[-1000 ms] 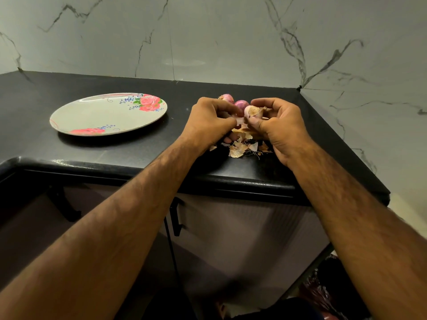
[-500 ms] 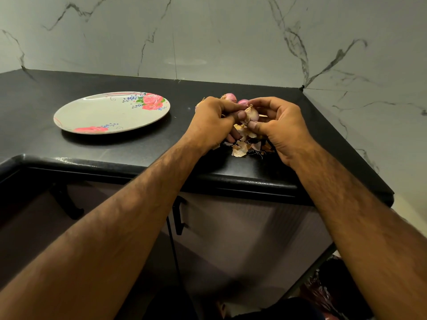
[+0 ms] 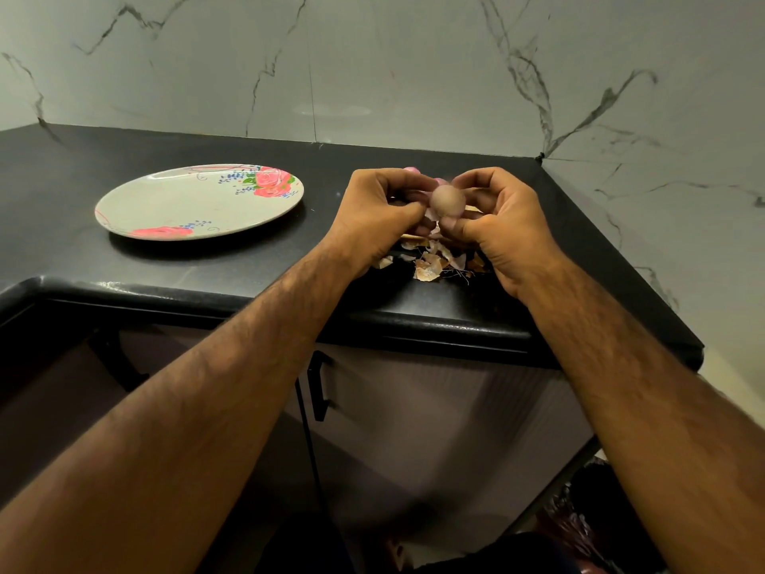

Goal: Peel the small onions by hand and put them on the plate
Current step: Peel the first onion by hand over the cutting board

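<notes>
A small pale onion is held above the black counter between both hands. My right hand pinches it between thumb and fingers. My left hand has its fingers curled at the onion's left side, pinching a strip of skin. A pile of dry onion skins lies on the counter under the hands. Another pink onion peeks out behind my left hand. The flowered plate sits to the left with nothing on it.
The black counter ends in a rounded front edge near my forearms. Marble walls close off the back and the right side. Cabinet doors with a black handle are below the counter.
The onion has turned in my fingers and now shows a rounder, smoother face. Both hands have stayed above the skins pile.
</notes>
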